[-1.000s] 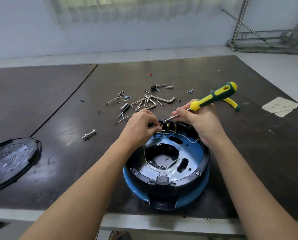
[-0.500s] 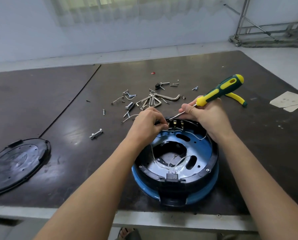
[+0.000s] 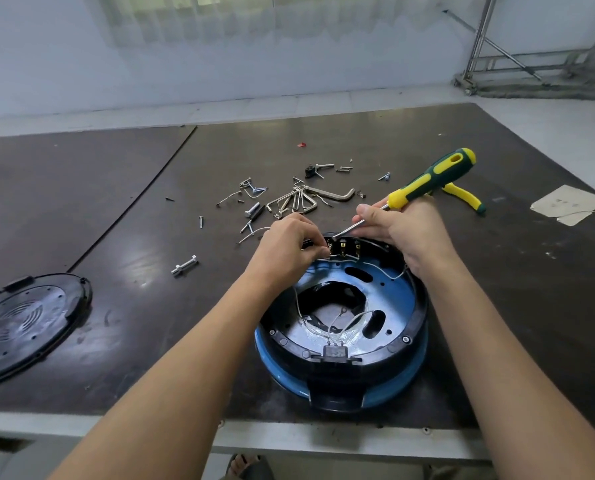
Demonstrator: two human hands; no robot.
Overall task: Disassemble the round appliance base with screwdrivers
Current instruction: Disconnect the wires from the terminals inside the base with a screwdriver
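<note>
The round appliance base (image 3: pixel 398 299) lies open side up at the near edge of the table (image 3: pixel 122 258), with its connector block (image 3: pixel 334 351) nearest and thin leads looped across the blue plate below both hands. At the far rim, the left hand (image 3: pixel 289 247) is curled, and a white wire (image 3: pixel 368 263) appears to be pinched between its fingertips (image 3: pixel 325 252), just left of the terminal block (image 3: pixel 344 245). Whether the wire end is already free cannot be told. The screwdriver (image 3: pixel 431 178) is gripped by the right hand (image 3: pixel 406 230), thumb and fingers wrapped around the shaft just below the yellow-green handle, and the tip is set against the terminals just above the left fingertips. Compared with a second ago, almost nothing is changed: both grips are kept, the tip is kept on the same terminal, and only the view is shifted slightly. This suggests that the terminal is still being worked and that the wiring is not yet detached. Beyond the fingers, loose screws and hex keys (image 3: pixel 303 199) are scattered, and a yellow-handled tool (image 3: pixel 465 199) lies behind the right hand. Far to the left of the fingers, a black cover plate (image 3: pixel 29 323) is set aside.
</note>
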